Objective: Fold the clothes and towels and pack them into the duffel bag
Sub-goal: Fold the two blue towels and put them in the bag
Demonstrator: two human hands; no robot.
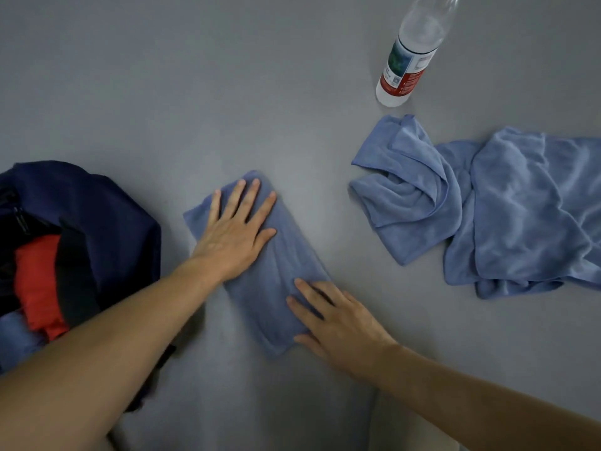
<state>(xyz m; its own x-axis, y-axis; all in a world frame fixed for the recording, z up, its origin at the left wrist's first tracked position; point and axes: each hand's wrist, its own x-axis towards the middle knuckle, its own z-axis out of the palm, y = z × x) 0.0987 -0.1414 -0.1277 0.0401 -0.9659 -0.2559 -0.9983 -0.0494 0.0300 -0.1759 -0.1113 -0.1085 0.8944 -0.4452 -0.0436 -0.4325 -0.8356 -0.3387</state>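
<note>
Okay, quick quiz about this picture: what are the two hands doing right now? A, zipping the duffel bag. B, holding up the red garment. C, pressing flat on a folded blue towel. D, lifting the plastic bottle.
C: the left hand and right hand both lie with straight fingers on the folded blue towel on the table, away from the bottle and the duffel bag.

Grey surface (227, 92), navy duffel bag (107, 216) left, folded blue towel (286, 262), crumpled blue towels (487, 206) right, plastic bottle (406, 63)
</note>
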